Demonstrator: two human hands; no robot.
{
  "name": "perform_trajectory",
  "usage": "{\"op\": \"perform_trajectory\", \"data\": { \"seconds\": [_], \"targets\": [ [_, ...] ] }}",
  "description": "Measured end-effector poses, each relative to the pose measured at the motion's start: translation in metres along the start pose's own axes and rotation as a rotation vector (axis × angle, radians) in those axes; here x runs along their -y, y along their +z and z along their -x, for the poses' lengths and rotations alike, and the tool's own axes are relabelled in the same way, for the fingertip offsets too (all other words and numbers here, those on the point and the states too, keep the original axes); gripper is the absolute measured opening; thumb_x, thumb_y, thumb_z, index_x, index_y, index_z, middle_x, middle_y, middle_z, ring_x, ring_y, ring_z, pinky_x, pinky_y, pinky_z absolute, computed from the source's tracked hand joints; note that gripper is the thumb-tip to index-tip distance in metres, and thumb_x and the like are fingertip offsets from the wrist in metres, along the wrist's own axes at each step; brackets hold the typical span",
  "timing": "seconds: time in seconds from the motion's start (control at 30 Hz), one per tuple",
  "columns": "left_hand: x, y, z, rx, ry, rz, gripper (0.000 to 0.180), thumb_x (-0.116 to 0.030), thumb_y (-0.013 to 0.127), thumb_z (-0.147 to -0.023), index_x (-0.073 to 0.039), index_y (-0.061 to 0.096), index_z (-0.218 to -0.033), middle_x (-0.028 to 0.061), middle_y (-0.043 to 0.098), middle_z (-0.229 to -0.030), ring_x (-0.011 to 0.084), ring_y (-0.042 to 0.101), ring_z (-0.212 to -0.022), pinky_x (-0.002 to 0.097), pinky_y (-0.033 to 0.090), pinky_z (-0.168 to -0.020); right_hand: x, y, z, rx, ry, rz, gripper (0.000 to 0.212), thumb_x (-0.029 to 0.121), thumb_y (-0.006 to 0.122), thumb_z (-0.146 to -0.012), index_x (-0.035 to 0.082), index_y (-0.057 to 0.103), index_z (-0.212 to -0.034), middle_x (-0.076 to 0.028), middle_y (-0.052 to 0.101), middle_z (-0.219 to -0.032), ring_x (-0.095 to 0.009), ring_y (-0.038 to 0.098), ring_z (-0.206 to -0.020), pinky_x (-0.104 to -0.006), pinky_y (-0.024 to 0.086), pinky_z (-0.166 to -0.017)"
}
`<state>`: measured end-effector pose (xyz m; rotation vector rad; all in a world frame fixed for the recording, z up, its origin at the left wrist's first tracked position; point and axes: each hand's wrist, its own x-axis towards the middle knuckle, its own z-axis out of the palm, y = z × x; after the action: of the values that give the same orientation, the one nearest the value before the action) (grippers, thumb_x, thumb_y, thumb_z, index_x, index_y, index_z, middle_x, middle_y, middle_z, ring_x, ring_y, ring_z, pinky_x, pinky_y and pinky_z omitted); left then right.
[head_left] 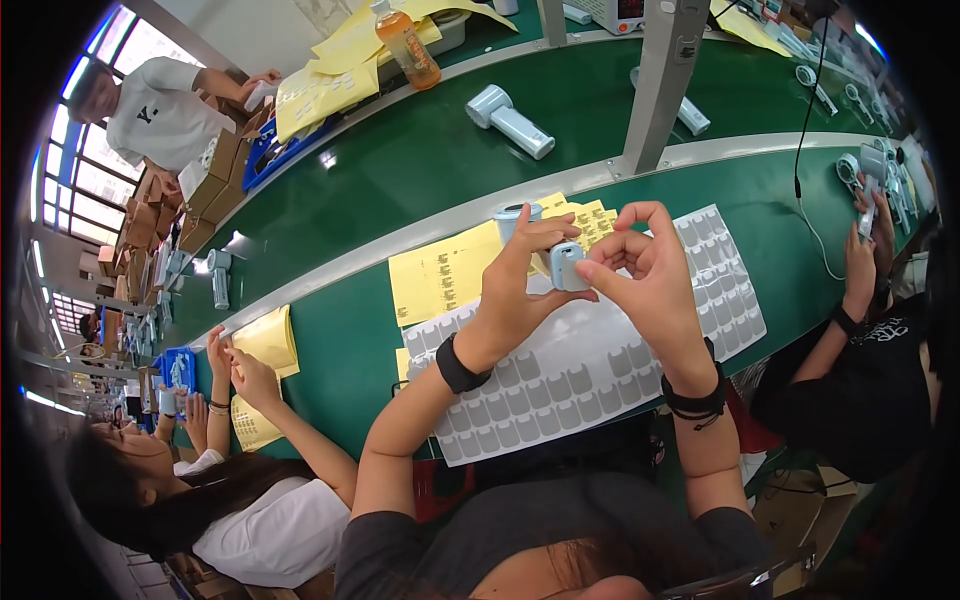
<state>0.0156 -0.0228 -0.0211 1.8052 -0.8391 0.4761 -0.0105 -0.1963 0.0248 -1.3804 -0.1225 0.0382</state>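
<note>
My left hand [515,290] is wrapped around a light-blue handheld fan [567,268], whose rounded end with a small dark slot faces me. The rounded top [517,212] of what looks like the same fan shows beyond my fingers. My right hand [645,285] has its fingers curled in, with the thumb pressed against the edge of that end. Whether a small piece is pinched there is hidden. Both hands are raised over a white sheet of grey stickers [570,395], where some places are bare. Yellow label sheets [440,275] lie just beyond it.
A green conveyor [400,140] runs past the bench, carrying another light-blue fan [510,122]. A metal post [665,90] rises beyond my right hand. Co-workers sit close on both sides. An orange drink bottle [407,45] and a black hanging cable [815,110] are also near.
</note>
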Motion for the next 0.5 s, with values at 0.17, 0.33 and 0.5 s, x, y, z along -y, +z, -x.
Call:
{"op": "perform_trajectory", "data": {
  "seconds": [0.17, 0.33, 0.5],
  "targets": [
    [0.0013, 0.002, -0.0009, -0.012, -0.019, 0.019, 0.062, -0.01, 0.09, -0.062, -0.008, 0.052, -0.112, 0.009, 0.066, -0.117, 0.0305, 0.06, -0.119, 0.0569, 0.025, -0.115, -0.0015, 0.001, -0.0009, 0.008, -0.006, 0.022, 0.046, -0.003, 0.073, -0.08, 0.004, 0.038, -0.11, -0.009, 0.065, -0.082, -0.01, 0.06, -0.073, -0.0222, 0.05, -0.066],
    [-0.0008, 0.0006, -0.0006, -0.02, -0.015, 0.007, 0.062, -0.01, 0.09, -0.063, -0.008, 0.052, -0.112, 0.009, 0.065, -0.117, 0.0298, 0.06, -0.119, 0.057, 0.025, -0.115, 0.0, 0.0037, -0.0009, 0.017, -0.025, 0.051, 0.047, -0.004, 0.072, -0.079, 0.005, 0.036, -0.109, -0.01, 0.064, -0.082, -0.011, 0.06, -0.072, -0.0229, 0.051, -0.063],
    [0.0002, 0.0002, -0.0031, 0.012, 0.0, -0.012, 0.065, -0.006, 0.087, -0.067, -0.011, 0.047, -0.118, 0.0123, 0.067, -0.116, 0.0327, 0.061, -0.118, 0.0597, 0.026, -0.113, -0.0014, 0.0052, -0.0012, -0.022, -0.034, 0.059, 0.047, -0.006, 0.071, -0.079, 0.005, 0.036, -0.108, -0.01, 0.064, -0.081, -0.01, 0.06, -0.072, -0.0228, 0.051, -0.062]
  ]
}}
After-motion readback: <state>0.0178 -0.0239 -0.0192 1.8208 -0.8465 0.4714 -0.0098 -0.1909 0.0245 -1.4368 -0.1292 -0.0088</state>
